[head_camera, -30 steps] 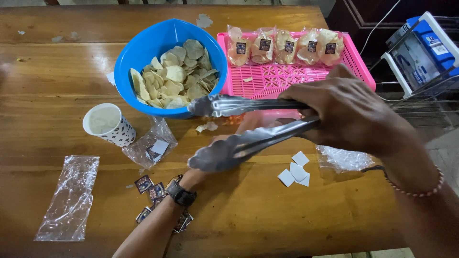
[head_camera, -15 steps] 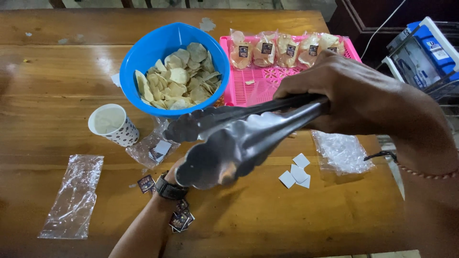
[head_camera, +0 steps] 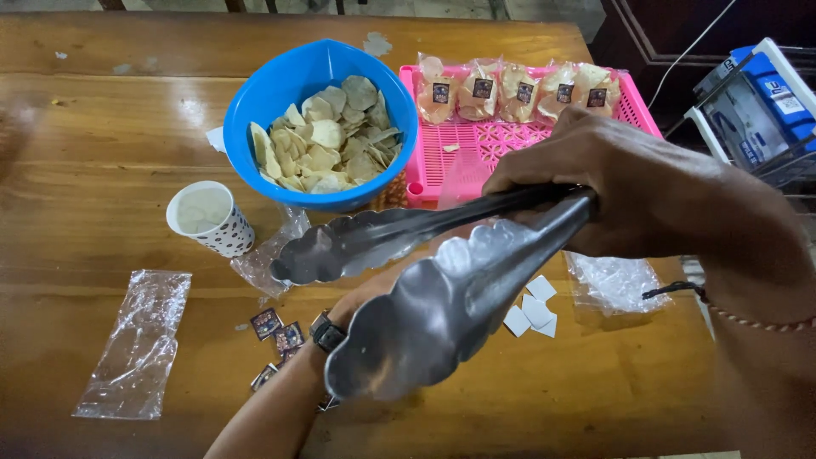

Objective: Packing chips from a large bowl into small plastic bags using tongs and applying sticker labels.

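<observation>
My right hand (head_camera: 620, 178) grips a pair of metal tongs (head_camera: 408, 280) by the handle end. Their scalloped tips point to the lower left, held apart and empty, close to the camera. My left hand (head_camera: 370, 291) lies under the tongs and is mostly hidden; only a strip of it and the wrist with a black watch (head_camera: 327, 331) show. Whether it holds anything cannot be seen. A blue bowl (head_camera: 255, 93) of pale chips (head_camera: 327, 144) stands beyond the tongs.
A pink slotted tray (head_camera: 510, 140) holds a row of small sealed chip bags (head_camera: 518, 89). On the wooden table lie a dotted paper cup (head_camera: 208, 221), empty plastic bags (head_camera: 136, 340), dark stickers (head_camera: 276, 331) and white paper squares (head_camera: 531, 310). A blue-and-white machine (head_camera: 756, 93) stands off the right edge.
The tongs have swung nearer the camera and down to the left, and their tips have spread apart again. My left forearm has shifted slightly right beneath them.
</observation>
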